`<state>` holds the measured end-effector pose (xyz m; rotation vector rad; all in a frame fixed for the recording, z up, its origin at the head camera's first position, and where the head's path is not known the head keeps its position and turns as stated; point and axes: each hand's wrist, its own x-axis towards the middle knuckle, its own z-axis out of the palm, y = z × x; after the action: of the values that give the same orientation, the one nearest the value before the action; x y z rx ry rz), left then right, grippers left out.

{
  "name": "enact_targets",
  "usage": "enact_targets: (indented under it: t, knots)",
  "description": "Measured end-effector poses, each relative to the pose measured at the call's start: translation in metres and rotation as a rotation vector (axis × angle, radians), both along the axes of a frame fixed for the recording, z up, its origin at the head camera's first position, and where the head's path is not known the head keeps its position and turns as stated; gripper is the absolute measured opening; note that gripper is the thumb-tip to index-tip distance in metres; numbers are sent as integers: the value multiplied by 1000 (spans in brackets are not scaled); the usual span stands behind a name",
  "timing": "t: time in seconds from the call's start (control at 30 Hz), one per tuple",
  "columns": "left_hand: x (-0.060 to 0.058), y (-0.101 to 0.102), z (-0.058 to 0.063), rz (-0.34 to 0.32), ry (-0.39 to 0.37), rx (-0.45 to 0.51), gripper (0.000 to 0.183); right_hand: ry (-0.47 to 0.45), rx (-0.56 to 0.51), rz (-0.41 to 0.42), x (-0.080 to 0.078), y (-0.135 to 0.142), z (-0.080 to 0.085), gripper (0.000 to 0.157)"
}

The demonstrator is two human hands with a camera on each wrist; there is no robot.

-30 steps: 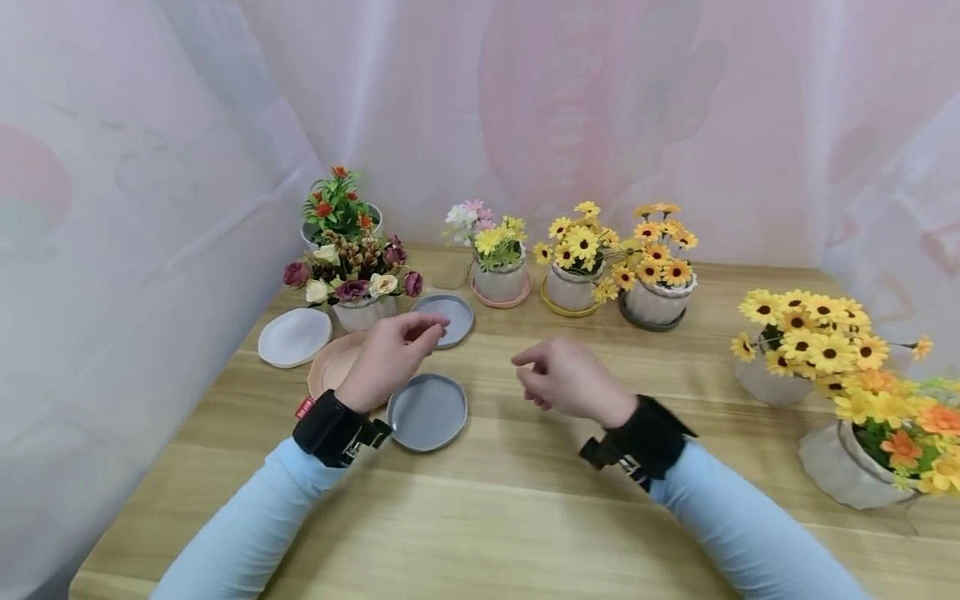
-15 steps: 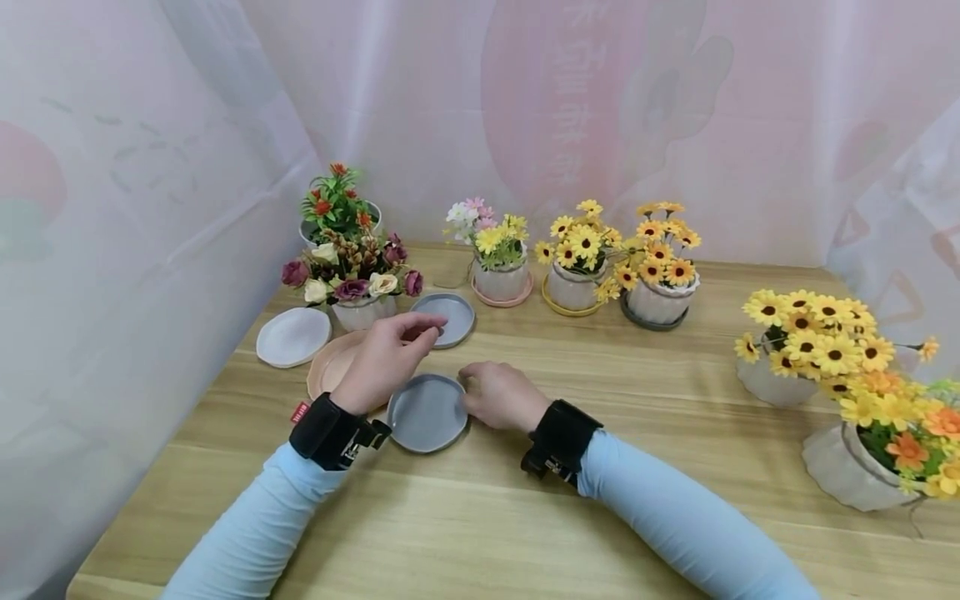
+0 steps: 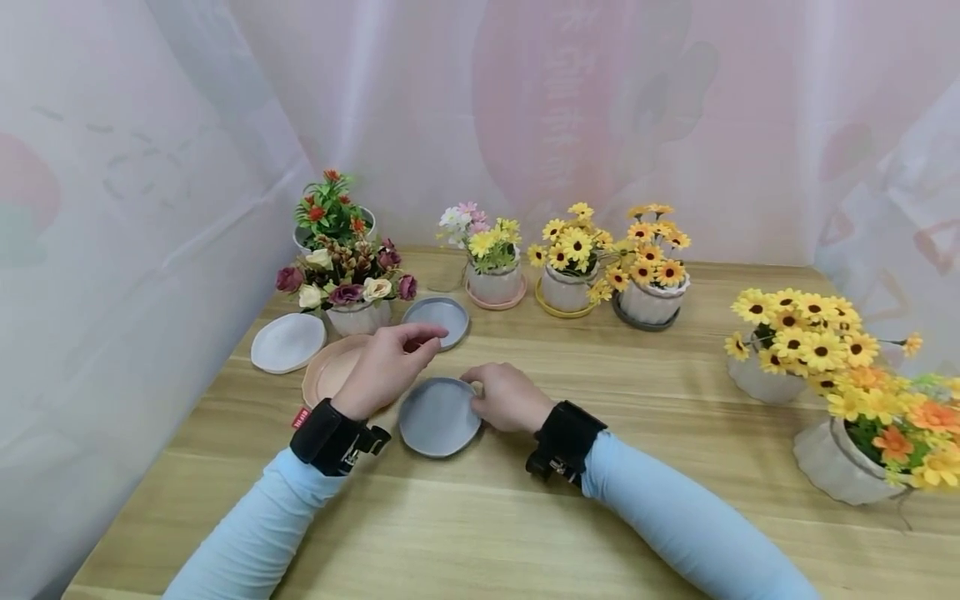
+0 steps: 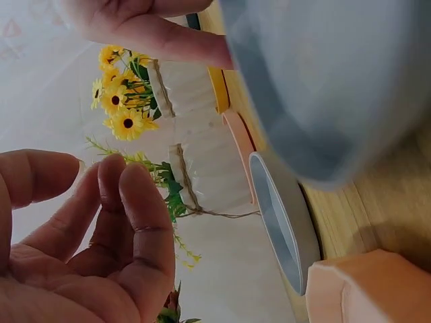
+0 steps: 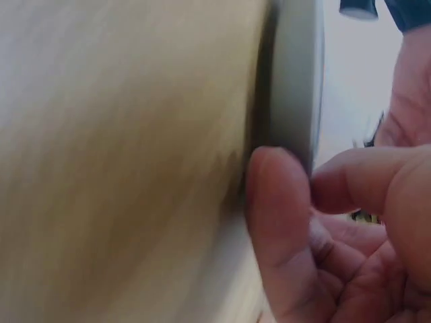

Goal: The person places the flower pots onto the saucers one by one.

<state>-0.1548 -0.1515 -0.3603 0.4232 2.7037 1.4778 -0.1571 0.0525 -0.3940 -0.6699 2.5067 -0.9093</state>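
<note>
While your right hand (image 3: 513, 400) pinches a gray saucer (image 3: 439, 418), left hand (image 3: 384, 367) loose, three back-edge bench (image 3: 562, 533) flowerpots (image 3: 495, 286) sit saucered; right-edge pots (image 3: 834, 468) don't.

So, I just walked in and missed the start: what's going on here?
A person's right hand pinches the nearest grey saucer by its rim. Their left hand is raised close by, holding nothing. Toward the back, three flowerpots stand on a pink saucer, a yellow saucer and a dark grey saucer.
</note>
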Motion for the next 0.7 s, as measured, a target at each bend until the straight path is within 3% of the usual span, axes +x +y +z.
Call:
enact_targets:
  t: [0.33, 0.53, 0.7]
  knots:
    - [-8, 27, -5, -52, -82, -58, 29, -6, -85, -190, -14, 73, 10, 46]
    - [-16, 57, -9, -119, -172, -26, 33, -39, -135, -302, -22, 126, 15, 48]
    - [-27, 87, -13, -164, -210, -56, 37, -22, -165, -370, -25, 166, 14, 47]
